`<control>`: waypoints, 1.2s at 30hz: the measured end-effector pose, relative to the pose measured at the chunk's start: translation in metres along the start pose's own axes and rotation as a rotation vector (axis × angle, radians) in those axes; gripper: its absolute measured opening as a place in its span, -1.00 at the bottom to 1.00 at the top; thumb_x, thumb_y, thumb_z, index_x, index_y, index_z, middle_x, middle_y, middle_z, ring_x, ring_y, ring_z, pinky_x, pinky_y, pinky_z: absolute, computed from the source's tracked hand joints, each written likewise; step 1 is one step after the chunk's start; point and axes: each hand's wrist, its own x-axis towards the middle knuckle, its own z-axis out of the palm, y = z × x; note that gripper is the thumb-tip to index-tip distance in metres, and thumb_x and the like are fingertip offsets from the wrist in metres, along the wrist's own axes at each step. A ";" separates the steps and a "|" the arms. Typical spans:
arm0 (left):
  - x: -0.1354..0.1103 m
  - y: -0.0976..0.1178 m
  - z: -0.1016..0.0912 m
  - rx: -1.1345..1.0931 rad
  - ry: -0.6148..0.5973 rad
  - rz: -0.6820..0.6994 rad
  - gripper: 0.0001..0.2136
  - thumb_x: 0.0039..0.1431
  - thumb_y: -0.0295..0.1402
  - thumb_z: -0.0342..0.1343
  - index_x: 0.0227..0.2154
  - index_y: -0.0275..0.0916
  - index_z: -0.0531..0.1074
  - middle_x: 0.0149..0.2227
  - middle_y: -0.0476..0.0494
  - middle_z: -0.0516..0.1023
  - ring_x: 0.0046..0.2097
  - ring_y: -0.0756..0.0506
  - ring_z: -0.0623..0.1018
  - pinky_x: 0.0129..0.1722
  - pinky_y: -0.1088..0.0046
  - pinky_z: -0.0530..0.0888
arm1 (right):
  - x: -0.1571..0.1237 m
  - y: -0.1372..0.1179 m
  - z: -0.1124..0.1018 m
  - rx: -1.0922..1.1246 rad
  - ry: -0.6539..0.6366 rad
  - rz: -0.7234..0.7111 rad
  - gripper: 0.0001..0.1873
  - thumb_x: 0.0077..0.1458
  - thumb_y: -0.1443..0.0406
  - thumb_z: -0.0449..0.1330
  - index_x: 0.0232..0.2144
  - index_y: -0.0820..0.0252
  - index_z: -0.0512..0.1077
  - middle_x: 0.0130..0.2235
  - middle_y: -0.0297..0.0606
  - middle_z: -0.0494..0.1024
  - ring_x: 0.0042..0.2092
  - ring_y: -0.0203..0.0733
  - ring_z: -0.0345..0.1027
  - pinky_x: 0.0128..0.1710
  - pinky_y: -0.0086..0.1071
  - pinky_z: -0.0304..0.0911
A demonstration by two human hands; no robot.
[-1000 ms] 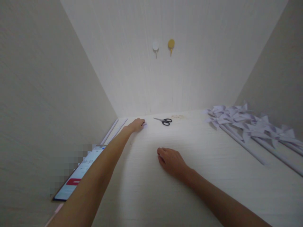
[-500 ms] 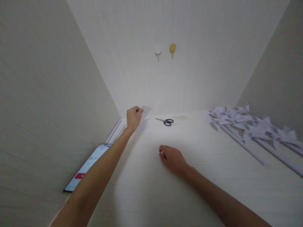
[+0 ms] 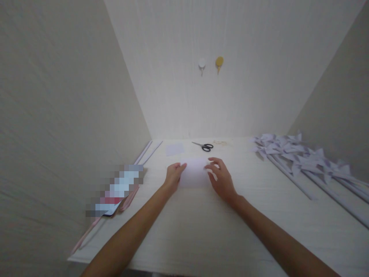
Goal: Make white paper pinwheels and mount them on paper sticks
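A pale sheet of paper (image 3: 193,174) is at the middle of the white table, between my two hands. My left hand (image 3: 173,176) pinches its left edge, thumb on top. At the right edge, my right hand (image 3: 220,177) has its thumb and fingers apart, very near the sheet; whether the fingertips touch it I cannot make out. Behind my left hand, another pale sheet (image 3: 174,149) lies flat near the wall. Black-handled scissors (image 3: 205,146) lie beyond the held sheet, blades pointing left.
Several white paper pinwheels (image 3: 300,154) with rolled paper sticks (image 3: 291,177) lie at the right. Two thin rolled sticks (image 3: 145,152) rest by the left wall. A phone (image 3: 121,188), partly pixelated, leans there above a pink strap (image 3: 86,232). White (image 3: 201,63) and yellow hooks (image 3: 219,61) are on the back wall.
My left hand has come nearer with the sheet, away from the back of the table. My right hand has moved slightly right and opened its fingers beside the sheet. The view has shifted.
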 end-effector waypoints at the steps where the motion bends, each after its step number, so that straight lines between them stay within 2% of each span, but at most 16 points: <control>1: -0.001 -0.002 -0.001 -0.005 -0.002 -0.002 -0.70 -0.29 -0.16 0.14 -0.68 -0.27 0.19 -0.69 0.10 0.17 -0.63 0.10 0.22 -0.64 0.57 0.13 | -0.002 0.002 -0.002 -0.045 -0.042 -0.103 -0.73 -0.07 0.52 -0.05 -0.37 0.19 0.35 -0.07 -0.12 0.28 -0.11 -0.20 0.20 -0.26 -0.36 0.24; 3: -0.003 -0.003 -0.002 -0.008 -0.012 -0.005 -0.69 -0.28 -0.14 0.14 -0.67 -0.29 0.21 -0.69 0.09 0.19 -0.63 0.09 0.23 -0.64 0.57 0.13 | -0.007 0.006 -0.006 -0.096 -0.083 -0.258 -0.70 -0.07 0.56 -0.06 -0.40 0.19 0.38 -0.10 -0.12 0.32 -0.11 -0.19 0.20 -0.28 -0.36 0.26; 5: -0.004 -0.003 -0.003 0.004 -0.019 -0.001 -0.68 -0.27 -0.13 0.14 -0.66 -0.30 0.24 -0.69 0.08 0.20 -0.63 0.09 0.24 -0.65 0.57 0.13 | -0.012 0.011 -0.010 -0.132 -0.073 -0.322 -0.69 -0.07 0.57 -0.06 -0.40 0.19 0.40 -0.12 -0.10 0.35 -0.12 -0.18 0.22 -0.30 -0.36 0.27; 10: -0.008 -0.003 -0.003 0.073 -0.029 0.007 -0.69 -0.26 -0.14 0.14 -0.65 -0.31 0.28 -0.69 0.06 0.25 -0.62 0.07 0.28 -0.65 0.57 0.16 | -0.016 0.012 -0.018 -0.179 -0.057 -0.374 -0.89 -0.05 0.41 0.11 -0.44 0.16 0.42 -0.17 -0.13 0.39 -0.15 -0.14 0.24 -0.26 -0.25 0.25; 14: -0.013 -0.002 0.000 0.128 -0.103 -0.011 -0.73 -0.20 -0.18 0.11 -0.54 -0.34 0.39 -0.58 -0.06 0.42 -0.54 -0.01 0.40 -0.58 0.51 0.27 | -0.014 0.004 -0.024 -0.164 -0.150 -0.440 -0.92 -0.05 0.36 0.14 -0.50 0.13 0.43 -0.19 -0.20 0.43 -0.16 -0.15 0.25 -0.23 -0.23 0.21; 16: -0.016 0.001 0.002 0.180 -0.127 -0.002 -0.74 -0.18 -0.21 0.11 -0.53 -0.35 0.41 -0.53 -0.09 0.47 -0.51 -0.02 0.42 -0.55 0.51 0.29 | -0.014 0.001 -0.024 -0.125 -0.169 -0.419 -0.93 -0.05 0.32 0.15 -0.53 0.12 0.42 -0.16 -0.22 0.42 -0.12 -0.14 0.23 -0.17 -0.20 0.17; 20: -0.021 0.006 0.004 0.253 -0.221 0.027 -0.76 -0.18 -0.25 0.11 -0.52 -0.36 0.45 -0.53 -0.08 0.49 -0.51 0.00 0.42 -0.55 0.54 0.29 | -0.016 -0.002 -0.021 -0.046 -0.155 -0.267 -0.92 -0.08 0.28 0.17 -0.56 0.13 0.40 -0.10 -0.22 0.37 -0.01 -0.09 0.13 -0.04 -0.12 0.06; 24: -0.023 0.006 0.004 0.286 -0.375 0.023 -0.76 -0.16 -0.25 0.11 -0.48 -0.35 0.48 -0.53 -0.05 0.50 -0.52 0.01 0.42 -0.55 0.56 0.28 | -0.017 -0.002 -0.019 0.065 -0.195 -0.093 -0.91 -0.08 0.30 0.16 -0.57 0.15 0.37 -0.07 -0.20 0.34 0.00 -0.11 0.13 -0.05 -0.15 0.08; 26: -0.024 0.004 0.004 0.297 -0.440 0.028 -0.76 -0.15 -0.25 0.10 -0.49 -0.34 0.49 -0.56 -0.03 0.49 -0.53 0.02 0.41 -0.55 0.57 0.28 | -0.016 0.000 -0.017 0.154 -0.235 -0.007 -0.91 -0.08 0.30 0.16 -0.58 0.16 0.36 -0.14 -0.21 0.39 -0.08 -0.15 0.21 -0.11 -0.21 0.14; 29: -0.024 0.003 0.005 0.281 -0.475 0.021 -0.77 -0.16 -0.25 0.12 -0.52 -0.35 0.49 -0.61 -0.01 0.46 -0.56 0.04 0.38 -0.58 0.58 0.25 | -0.015 0.004 -0.015 0.251 -0.250 0.140 -0.92 -0.12 0.31 0.17 -0.59 0.17 0.36 -0.37 -0.25 0.46 -0.30 -0.23 0.29 -0.28 -0.32 0.20; 31: -0.023 0.003 0.005 0.210 -0.446 0.000 -0.76 -0.19 -0.24 0.15 -0.54 -0.35 0.48 -0.62 -0.02 0.45 -0.58 0.05 0.37 -0.59 0.58 0.25 | -0.014 0.006 -0.014 0.292 -0.224 0.263 -0.90 -0.15 0.29 0.19 -0.61 0.19 0.37 -0.50 -0.30 0.44 -0.43 -0.27 0.25 -0.42 -0.38 0.17; 33: -0.021 0.006 0.004 0.048 -0.400 -0.057 -0.71 -0.15 -0.16 0.11 -0.52 -0.35 0.47 -0.60 -0.05 0.47 -0.57 0.04 0.38 -0.56 0.57 0.28 | -0.013 0.006 -0.014 0.372 -0.192 0.420 -0.85 -0.17 0.24 0.19 -0.62 0.21 0.38 -0.58 -0.32 0.40 -0.54 -0.32 0.19 -0.54 -0.42 0.09; 36: -0.018 0.011 0.004 -0.314 -0.400 -0.208 -0.53 -0.02 0.01 -0.12 -0.44 -0.35 0.44 -0.48 -0.17 0.51 -0.44 -0.03 0.47 -0.39 0.45 0.38 | -0.012 0.005 -0.014 0.517 -0.092 0.621 -0.78 -0.18 0.18 0.19 -0.62 0.25 0.37 -0.68 -0.39 0.32 -0.64 -0.40 0.09 -0.65 -0.48 -0.04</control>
